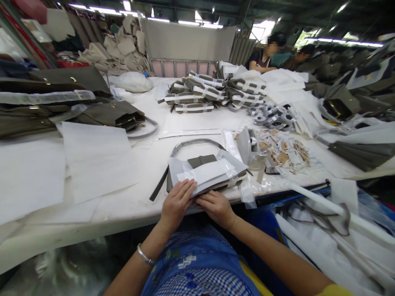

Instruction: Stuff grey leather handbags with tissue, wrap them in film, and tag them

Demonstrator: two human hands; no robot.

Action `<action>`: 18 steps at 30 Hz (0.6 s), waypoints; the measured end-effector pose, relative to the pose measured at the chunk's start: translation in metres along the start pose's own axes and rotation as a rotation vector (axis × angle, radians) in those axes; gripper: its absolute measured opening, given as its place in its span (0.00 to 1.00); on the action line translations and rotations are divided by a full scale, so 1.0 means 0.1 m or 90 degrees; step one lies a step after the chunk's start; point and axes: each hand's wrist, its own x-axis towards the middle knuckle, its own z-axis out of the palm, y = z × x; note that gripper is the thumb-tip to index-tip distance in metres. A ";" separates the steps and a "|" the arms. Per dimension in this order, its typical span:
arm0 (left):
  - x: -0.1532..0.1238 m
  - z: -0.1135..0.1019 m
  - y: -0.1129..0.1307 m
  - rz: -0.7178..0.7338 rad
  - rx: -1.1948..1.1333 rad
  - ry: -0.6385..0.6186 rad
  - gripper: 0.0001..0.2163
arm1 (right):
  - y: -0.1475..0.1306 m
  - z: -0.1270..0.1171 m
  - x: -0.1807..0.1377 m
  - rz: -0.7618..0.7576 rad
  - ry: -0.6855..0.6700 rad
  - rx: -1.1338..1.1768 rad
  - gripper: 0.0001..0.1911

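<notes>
An olive-grey handbag wrapped in white paper and clear film lies at the near edge of the white table, its handle arching away from me. My left hand rests flat on the wrapped near corner, fingers stretched out. My right hand presses against the bag's near edge just to the right, fingers curled down over the wrapping.
White paper sheets lie to the left. Stacked olive bags sit at far left, wrapped bag pieces at the back, tags and tape rolls to the right. Two people sit at the far right corner. A blue bin stands beside me.
</notes>
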 end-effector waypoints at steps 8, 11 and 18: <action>0.02 -0.02 -0.02 0.020 0.019 -0.007 0.27 | -0.02 0.00 -0.03 -0.028 0.014 -0.003 0.12; 0.02 -0.01 -0.02 0.017 0.022 -0.003 0.27 | -0.03 0.01 -0.07 -0.005 0.000 -0.004 0.12; 0.03 -0.02 -0.01 0.013 0.007 -0.001 0.28 | 0.02 0.03 -0.07 -0.019 -0.023 -0.019 0.13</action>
